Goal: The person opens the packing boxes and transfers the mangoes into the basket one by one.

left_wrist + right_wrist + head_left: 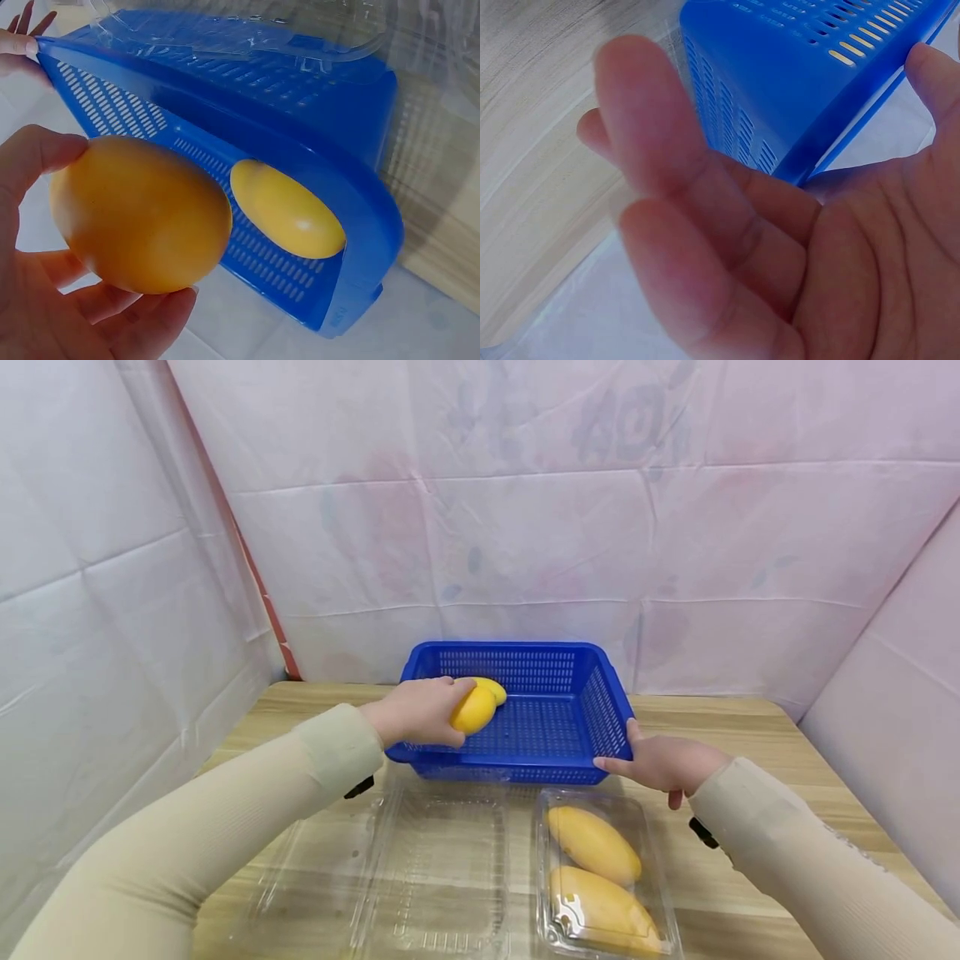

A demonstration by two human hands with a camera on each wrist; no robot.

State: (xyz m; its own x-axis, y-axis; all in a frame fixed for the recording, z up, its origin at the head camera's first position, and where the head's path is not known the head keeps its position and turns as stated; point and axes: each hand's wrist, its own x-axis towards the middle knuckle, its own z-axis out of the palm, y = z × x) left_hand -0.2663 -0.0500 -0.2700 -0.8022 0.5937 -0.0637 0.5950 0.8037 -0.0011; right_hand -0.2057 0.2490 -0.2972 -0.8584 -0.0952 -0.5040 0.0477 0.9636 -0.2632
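So in the head view, the left hand (423,710) has its fingers wrapped round a mango (472,712), held over the basket (517,667), with another mango (493,687) lying in the basket just beyond those fingertips. The right hand (671,760) pinches the basket's near corner, thumb and index finger on the rim. Nearer the person than the right fingers there's a lidded box (632,812) with two mangoes (592,843) in it, so I'd call that one done. Nearer than the left fingers sits a clear tray (450,843) with its lid (318,860) folded out to the side, and I can't spot any fruit in it, so two boxed and two loose is my count. Left wrist cam: thumb on one side of the held mango, fingers curled on the other, solid grip; the loose one rests at the end of the basket, past the fingertips and apart from them. Right wrist cam: thumb on the rim, the other fingers I can see hanging loose outside the basket, index mostly hidden. My guess is about halfway.
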